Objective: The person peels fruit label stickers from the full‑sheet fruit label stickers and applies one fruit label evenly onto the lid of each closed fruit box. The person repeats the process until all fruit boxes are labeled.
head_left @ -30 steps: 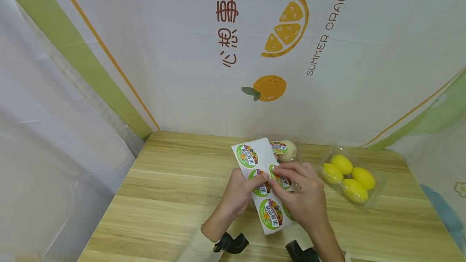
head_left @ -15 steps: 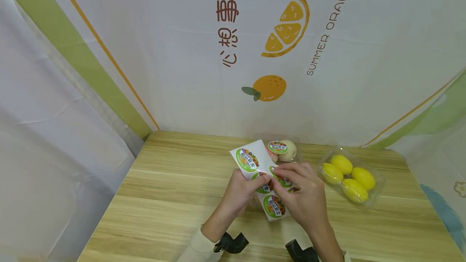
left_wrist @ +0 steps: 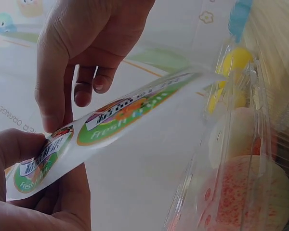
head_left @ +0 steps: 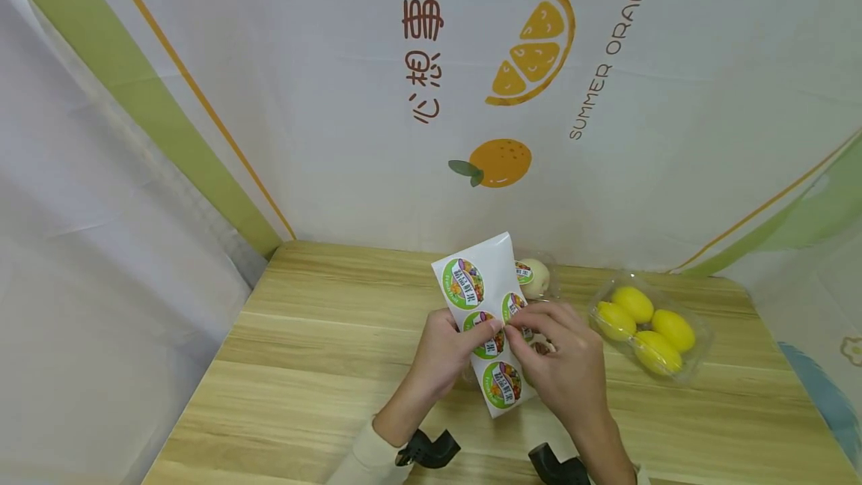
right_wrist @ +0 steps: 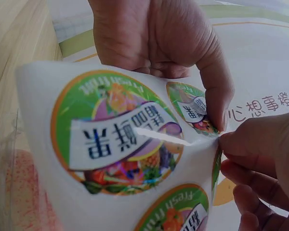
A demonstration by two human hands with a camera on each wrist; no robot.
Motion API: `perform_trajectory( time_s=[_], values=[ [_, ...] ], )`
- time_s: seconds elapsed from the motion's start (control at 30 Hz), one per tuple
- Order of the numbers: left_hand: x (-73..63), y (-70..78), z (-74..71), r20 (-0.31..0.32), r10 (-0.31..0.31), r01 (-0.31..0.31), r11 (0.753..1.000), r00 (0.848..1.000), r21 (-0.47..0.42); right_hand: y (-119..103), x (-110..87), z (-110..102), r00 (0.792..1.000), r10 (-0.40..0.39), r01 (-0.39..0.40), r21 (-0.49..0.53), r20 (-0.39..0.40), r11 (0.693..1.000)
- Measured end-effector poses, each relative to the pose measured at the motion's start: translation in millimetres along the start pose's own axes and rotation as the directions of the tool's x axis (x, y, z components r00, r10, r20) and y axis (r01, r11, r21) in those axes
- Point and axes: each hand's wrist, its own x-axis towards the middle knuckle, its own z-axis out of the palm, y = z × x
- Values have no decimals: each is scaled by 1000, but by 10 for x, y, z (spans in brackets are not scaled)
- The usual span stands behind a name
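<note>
A white sheet of round fruit stickers [head_left: 494, 260] is held up over the table, tilted and slightly bent. My left hand [head_left: 438, 354] grips its left side, thumb on the printed face and fingers behind. On the other side my right hand [head_left: 566, 358] pinches at the sheet's sticker edge, fingertips right beside the left thumb. The right wrist view shows the green-rimmed stickers [right_wrist: 118, 132] close up, reading "Fresh fruit". Below the sheet in the left wrist view is a clear plastic box with peaches [left_wrist: 248, 202], mostly hidden by sheet and hands from above.
At the back, a clear box with pale peaches [head_left: 536, 281] bears a similar sticker, partly covered by the sheet. A clear box with several lemons [head_left: 653, 354] lies to the right on the wooden table [head_left: 296, 365]. A printed cloth [head_left: 337, 133] hangs behind.
The sheet dipped half a second ago and now stands higher and flatter, covering more of the rear peach box. Both hands stay nearly in place, with the right fingertips shifting slightly at the edge.
</note>
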Motion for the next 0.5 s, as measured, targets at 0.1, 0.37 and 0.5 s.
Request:
perform_trajectory(
  time_s=[0.1,0.37,0.5],
  values=[
    [5,-3,1,-3,3,-3,1000,1000,-7,2,2,6,1000,-4,4,6,-2,1000],
    [8,-6,1,4,4,-4,1000,1000,-26,-2,19,6,1000,-27,27,-5,2,1000],
    [8,1,-1,1,-2,2,1000,1000,-21,2,25,9,1000,-13,13,9,11,1000]
  ],
)
